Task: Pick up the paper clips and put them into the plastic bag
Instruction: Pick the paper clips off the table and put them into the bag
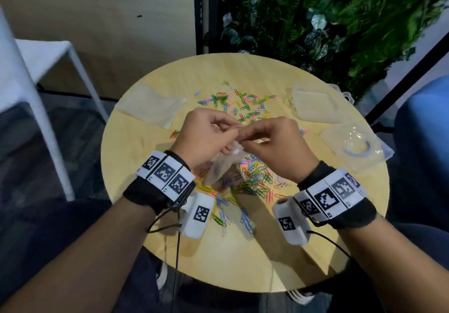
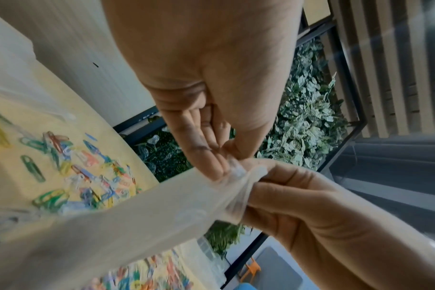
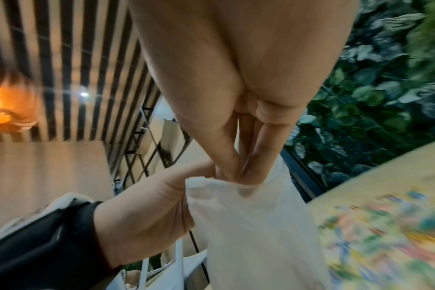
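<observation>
Above the middle of the round table, both hands pinch the top edge of a small clear plastic bag (image 1: 220, 167) that hangs down between them. My left hand (image 1: 209, 135) grips its left side and my right hand (image 1: 264, 140) its right side, fingertips meeting at the rim. The left wrist view shows the bag (image 2: 137, 215) stretched from the pinching fingers (image 2: 211, 157), and in the right wrist view the bag (image 3: 249, 225) hangs below the fingertips (image 3: 236, 166). Coloured paper clips (image 1: 243, 103) lie scattered behind the hands; a second pile (image 1: 252, 174) lies under them. Whether the bag holds clips is unclear.
Flat clear bags lie on the table (image 1: 136, 157) at far left (image 1: 150, 105) and far right (image 1: 315, 103). A clear plastic box (image 1: 357, 147) sits at the right edge. A white chair (image 1: 36, 69) stands left, plants (image 1: 328, 16) behind.
</observation>
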The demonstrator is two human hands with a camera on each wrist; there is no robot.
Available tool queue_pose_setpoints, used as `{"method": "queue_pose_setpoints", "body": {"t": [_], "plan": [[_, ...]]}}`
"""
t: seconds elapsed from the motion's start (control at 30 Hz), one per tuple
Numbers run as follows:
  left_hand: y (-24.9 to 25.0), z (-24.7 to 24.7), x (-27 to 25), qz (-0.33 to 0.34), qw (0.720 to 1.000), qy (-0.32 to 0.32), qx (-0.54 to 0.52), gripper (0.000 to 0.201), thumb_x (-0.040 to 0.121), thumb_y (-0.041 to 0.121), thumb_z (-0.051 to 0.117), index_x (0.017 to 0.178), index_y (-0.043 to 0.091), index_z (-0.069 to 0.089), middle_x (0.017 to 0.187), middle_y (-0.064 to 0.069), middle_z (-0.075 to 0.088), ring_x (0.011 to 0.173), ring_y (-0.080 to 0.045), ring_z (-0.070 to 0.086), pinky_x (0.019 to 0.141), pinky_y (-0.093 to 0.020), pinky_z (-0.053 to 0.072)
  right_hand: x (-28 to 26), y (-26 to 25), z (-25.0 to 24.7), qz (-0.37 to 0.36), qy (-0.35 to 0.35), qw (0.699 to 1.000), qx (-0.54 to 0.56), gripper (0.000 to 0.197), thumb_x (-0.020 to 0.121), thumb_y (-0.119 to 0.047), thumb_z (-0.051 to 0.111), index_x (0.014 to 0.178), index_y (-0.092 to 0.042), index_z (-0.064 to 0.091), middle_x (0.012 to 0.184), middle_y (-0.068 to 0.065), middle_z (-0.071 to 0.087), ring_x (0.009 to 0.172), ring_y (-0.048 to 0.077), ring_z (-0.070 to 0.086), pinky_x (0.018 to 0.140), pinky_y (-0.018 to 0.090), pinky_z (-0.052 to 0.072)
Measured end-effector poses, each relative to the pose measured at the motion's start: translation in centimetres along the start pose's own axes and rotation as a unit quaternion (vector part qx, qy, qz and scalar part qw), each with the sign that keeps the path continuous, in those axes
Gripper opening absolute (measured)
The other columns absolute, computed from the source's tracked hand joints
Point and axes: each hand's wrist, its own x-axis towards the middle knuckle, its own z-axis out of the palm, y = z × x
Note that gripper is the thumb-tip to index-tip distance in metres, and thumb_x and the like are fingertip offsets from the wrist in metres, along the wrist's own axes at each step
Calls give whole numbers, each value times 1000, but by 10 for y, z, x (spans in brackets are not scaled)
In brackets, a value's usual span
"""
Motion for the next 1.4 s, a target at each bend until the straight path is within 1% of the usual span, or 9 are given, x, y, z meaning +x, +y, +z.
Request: {"method": "queue_pose_setpoints", "body": {"t": [0.13,0.27,0.4,0.7,0.87,1.03,1.17,1.3,1.4], "plan": [[-2,-51,-2,24,995,97,0,18,87,1,67,93,13,78,65,0,67,46,-6,60,50,-20,52,26,-45,-3,-90,62,991,74,19,82,-1,63,84,-15,76,83,-2,73,78,12,70,73,31,58],[-14,-108,-11,27,980,193,-27,23,90,-5,60,96,10,76,54,10,63,45,0,55,48,-12,48,57,-41,10,-20,44,988,147,32,81,11,51,85,-12,73,79,2,70,78,15,68,77,36,60],[-27,-141,-27,17,973,231,-3,21,89,-4,61,97,8,76,59,-4,65,44,-1,56,48,-13,49,83,-10,64,-10,-137,986,-95,26,89,-13,61,113,-18,70,117,-1,68,107,14,62,99,31,49],[-49,-155,-29,-111,980,156,55,11,89,0,66,93,4,75,59,-12,70,51,-19,68,58,-31,63,108,8,170,-164,-301,828,-443,45,94,-42,40,136,-27,44,142,1,44,124,31,44,101,54,32],[-51,-146,-21,-124,983,117,74,10,91,5,65,89,9,74,62,-13,71,58,-27,72,61,-33,64,97,18,166,-163,-355,829,-400,50,92,-26,48,141,-17,40,137,10,42,109,33,49,93,45,46],[-52,-136,-15,-134,982,82,104,11,91,7,66,85,12,74,60,-11,72,55,-26,73,55,-29,61,78,14,151,-151,-290,868,-374,27,78,3,59,91,-15,73,98,6,60,85,27,58,70,35,51],[-53,-128,-10,-151,981,66,103,7,91,9,67,89,8,73,63,-14,73,57,-28,73,58,-31,63,80,22,133,-47,-240,911,-333,25,85,-1,58,91,-15,78,92,7,70,85,24,65,78,33,55],[-54,-117,-5,-156,981,47,105,9,92,7,64,91,6,73,63,-16,72,61,-31,74,61,-33,63,90,36,96,155,-103,976,-116,13,80,-12,76,92,-12,78,91,0,74,84,15,69,83,24,54],[-55,-108,-2,-154,980,22,123,12,92,4,62,91,6,73,60,-14,70,60,-30,74,61,-32,63,89,23,73,279,-35,931,234,13,80,1,73,92,-3,74,102,17,73,92,28,71,82,31,59]]}}
